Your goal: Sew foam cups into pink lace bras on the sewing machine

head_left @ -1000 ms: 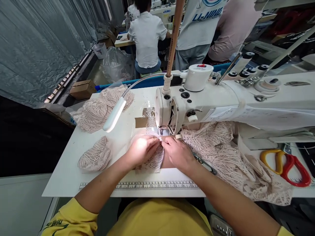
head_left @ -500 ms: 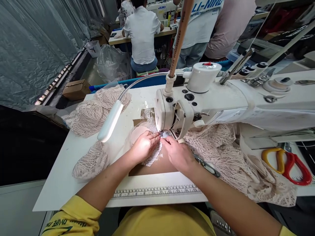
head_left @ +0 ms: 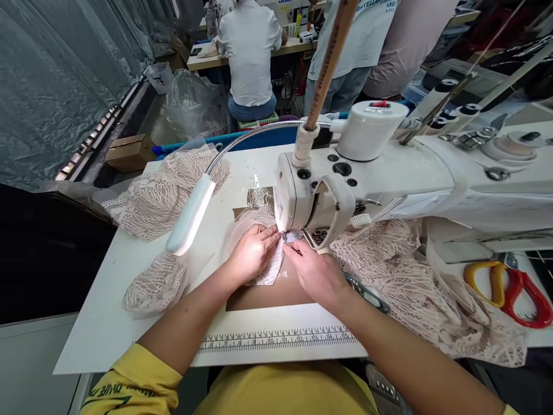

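My left hand (head_left: 252, 252) lies on a small piece of pale pink lace (head_left: 271, 269), fingers bent and pressing it down just left of the needle. My right hand (head_left: 314, 272) pinches the lace edge right at the presser foot (head_left: 288, 236) of the white sewing machine (head_left: 389, 173). The two hands nearly touch in front of the needle. A brown sheet (head_left: 268, 294) lies under the lace on the white table (head_left: 108, 323).
Lace piles sit at the far left (head_left: 164, 190), near left (head_left: 155, 285) and right (head_left: 415, 282). A gooseneck lamp (head_left: 190, 216) hangs over the left side. Snips (head_left: 367, 294) lie beside my right wrist; red and yellow scissors (head_left: 510, 285) at far right. People work behind the table.
The view has tilted down and closer. Both hands have slid the lace forward toward the needle, and the lamp's bright glare has left my left hand.
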`<state>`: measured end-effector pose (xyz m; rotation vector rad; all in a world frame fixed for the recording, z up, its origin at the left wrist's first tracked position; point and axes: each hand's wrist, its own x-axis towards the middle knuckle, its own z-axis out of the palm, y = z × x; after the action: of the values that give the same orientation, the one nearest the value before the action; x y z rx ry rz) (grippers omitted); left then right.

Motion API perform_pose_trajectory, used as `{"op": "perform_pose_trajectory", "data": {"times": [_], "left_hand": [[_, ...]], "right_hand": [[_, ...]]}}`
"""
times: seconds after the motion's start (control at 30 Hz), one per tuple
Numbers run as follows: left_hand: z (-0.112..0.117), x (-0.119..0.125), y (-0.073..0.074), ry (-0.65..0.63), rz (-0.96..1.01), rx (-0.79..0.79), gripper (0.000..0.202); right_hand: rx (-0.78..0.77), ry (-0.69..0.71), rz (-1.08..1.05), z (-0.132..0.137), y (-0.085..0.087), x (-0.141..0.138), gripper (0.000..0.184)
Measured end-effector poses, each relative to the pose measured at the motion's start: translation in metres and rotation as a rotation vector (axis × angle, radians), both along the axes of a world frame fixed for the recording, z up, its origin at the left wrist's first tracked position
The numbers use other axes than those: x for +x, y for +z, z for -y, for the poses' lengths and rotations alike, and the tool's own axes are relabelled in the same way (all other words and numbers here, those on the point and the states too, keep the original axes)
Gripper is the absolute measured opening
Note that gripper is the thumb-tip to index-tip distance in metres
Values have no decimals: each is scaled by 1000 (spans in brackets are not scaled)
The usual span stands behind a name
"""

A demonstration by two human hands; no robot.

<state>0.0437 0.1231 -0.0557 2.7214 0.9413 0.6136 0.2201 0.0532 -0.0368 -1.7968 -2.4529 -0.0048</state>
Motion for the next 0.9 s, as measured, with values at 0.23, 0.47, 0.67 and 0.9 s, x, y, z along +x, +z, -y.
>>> {"op": "perform_pose_trajectory", "data": {"times": [0.23,0.47,0.67,0.9], "left_hand": [[8,-3,6,113,-139,-12,41],[22,-14,25,303,-278,-59,44],[78,-76,60,393,-148,-82,57],[118,-183,34,844,342,-333,40]], "right_hand": [[47,13,-32,1,-9,2,40],[183,25,-63,0,-22,4,40],[190,74,-110,0,-25,9,39],[27,49,-311,1,-19,15,38]]}}
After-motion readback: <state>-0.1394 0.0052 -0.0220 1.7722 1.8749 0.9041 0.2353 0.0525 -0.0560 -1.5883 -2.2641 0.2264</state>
